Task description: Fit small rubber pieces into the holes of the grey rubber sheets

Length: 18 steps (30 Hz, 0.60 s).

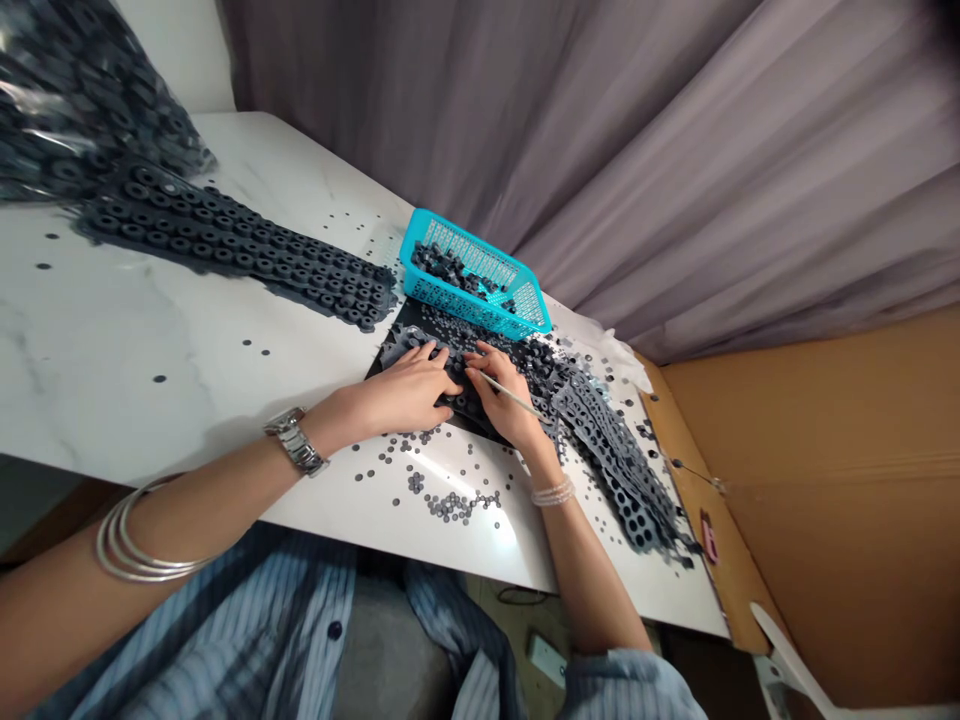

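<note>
My left hand (420,388) lies with fingers spread over a dark sheet of moulded rubber rings (397,345) on a black mat (382,362). Just to its right, my right hand (501,395) is closed around a thin pale stick (510,392), its tip down at the sheet and hidden by the fingers. Beyond both hands stands a turquoise basket (474,262) with loose black ring parts (450,268) in it. Small dark discs (457,506) lie scattered on the table in front of the hands.
A long stack of ring sheets (240,240) lies at left, beside a clear bag of black parts (75,100). Punched-out sheets (619,455) are piled at right. A cardboard panel (825,480) and a grey curtain (562,120) border the white table (187,330).
</note>
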Tool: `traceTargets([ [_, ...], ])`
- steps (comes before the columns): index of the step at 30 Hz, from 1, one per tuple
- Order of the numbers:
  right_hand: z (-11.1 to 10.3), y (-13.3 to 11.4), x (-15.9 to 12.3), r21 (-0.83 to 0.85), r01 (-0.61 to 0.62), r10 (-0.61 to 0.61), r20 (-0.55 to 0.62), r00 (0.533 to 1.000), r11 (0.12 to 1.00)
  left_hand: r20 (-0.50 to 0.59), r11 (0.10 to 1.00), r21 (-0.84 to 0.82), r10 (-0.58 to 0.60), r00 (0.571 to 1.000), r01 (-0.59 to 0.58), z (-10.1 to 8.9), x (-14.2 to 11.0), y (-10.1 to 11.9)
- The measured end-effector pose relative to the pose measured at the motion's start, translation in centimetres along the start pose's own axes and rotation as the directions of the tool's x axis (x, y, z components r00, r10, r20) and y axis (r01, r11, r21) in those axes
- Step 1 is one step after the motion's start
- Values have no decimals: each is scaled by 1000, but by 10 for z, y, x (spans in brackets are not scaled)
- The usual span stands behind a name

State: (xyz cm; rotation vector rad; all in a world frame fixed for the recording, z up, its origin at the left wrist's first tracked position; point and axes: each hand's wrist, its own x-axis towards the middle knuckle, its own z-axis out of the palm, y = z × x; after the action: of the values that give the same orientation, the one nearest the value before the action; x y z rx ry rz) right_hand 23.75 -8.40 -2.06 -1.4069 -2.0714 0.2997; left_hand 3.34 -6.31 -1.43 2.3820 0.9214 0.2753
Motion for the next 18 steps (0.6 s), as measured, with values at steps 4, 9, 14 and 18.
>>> traceTargets([
  [4,2,2,1,-65,27,-26,13,1000,997,-1,1000,-3,1,1000,-1,0,-1,0],
  [9,9,6,4,-136,46,-49,-23,999,990,27,998,52,-24,999,23,-5,-2,6],
  [14,7,15,6,-176,-40,15,-138,990,984,55,996,78,-34,998,30,-10,-4,12],
  [18,-7,23,4,-142,-191,143,-294,945,971,58,999,43,-36,998,34,-9,-5,11],
])
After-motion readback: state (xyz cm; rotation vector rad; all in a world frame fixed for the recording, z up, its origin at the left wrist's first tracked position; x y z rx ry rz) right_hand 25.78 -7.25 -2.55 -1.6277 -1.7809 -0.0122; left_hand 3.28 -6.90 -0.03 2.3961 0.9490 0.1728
